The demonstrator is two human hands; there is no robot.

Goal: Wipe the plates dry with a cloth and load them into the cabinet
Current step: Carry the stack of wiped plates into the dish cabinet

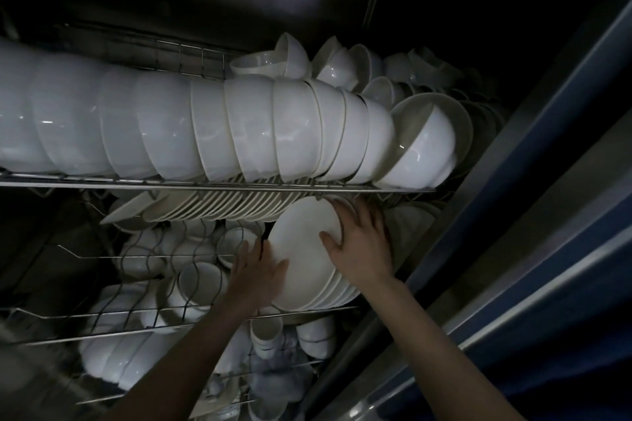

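– Two hands on what?
– Mine, on the stack of plates just below the row of bowls. It stands on edge, tilted, its front face turned toward me.
– Grip?
– My left hand lies along its left rim, fingers straight, thumb on the face. My right hand spreads over the upper right rim, fingers curled behind it and thumb in front.
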